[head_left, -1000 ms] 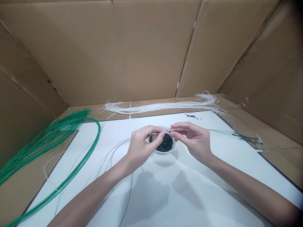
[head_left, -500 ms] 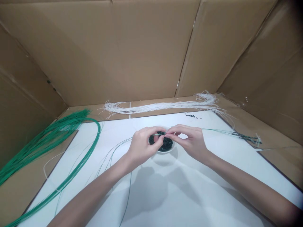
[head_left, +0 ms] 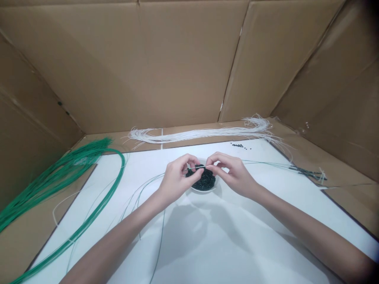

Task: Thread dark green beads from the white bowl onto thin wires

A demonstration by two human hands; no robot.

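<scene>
Head: thin strand (head_left: 200, 167) runs crosswise between left hand (head_left: 179, 176), right hand (head_left: 232, 172).

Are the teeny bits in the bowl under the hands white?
No, the small pieces heaped in the bowl look dark, nearly black; the bowl itself is white.

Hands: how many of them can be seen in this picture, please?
2: the left hand at the bowl's left side, the right hand at its right, with a strand between them. No others show.
</scene>
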